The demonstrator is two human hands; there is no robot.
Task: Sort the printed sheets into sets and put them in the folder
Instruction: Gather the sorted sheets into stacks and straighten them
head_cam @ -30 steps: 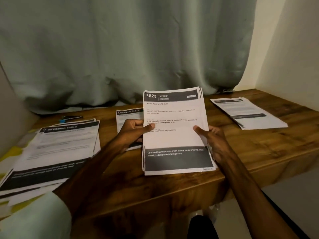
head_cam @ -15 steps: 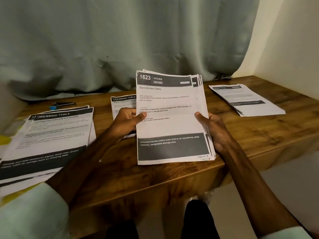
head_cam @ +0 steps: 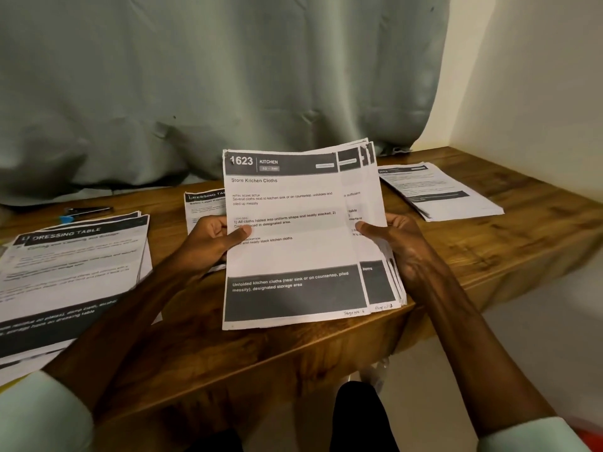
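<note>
Both hands hold a stack of printed sheets (head_cam: 293, 252) upright above the wooden table (head_cam: 509, 243). Its top sheet reads "1623 KITCHEN, Store Kitchen Cloths". My left hand (head_cam: 212, 243) pinches the top sheet's left edge, thumb on the front. My right hand (head_cam: 398, 246) grips the stack's right edge, where the sheets behind fan out to the right. A "DRESSING TABLE" pile (head_cam: 71, 272) lies at the left, a smaller "DRESSING TABLE" set (head_cam: 204, 207) lies behind my left hand, and another set (head_cam: 440, 190) lies at the right. No folder can be made out.
A grey-green curtain (head_cam: 212, 83) hangs behind the table and a cream wall (head_cam: 535, 93) closes the right side. A dark pen with a blue tip (head_cam: 86, 212) lies at the back left. The table's front edge runs just below the held stack.
The top sheet has slid left off the stack, so the sheets behind now show in a wider fan at the right. The stack appears larger in the view.
</note>
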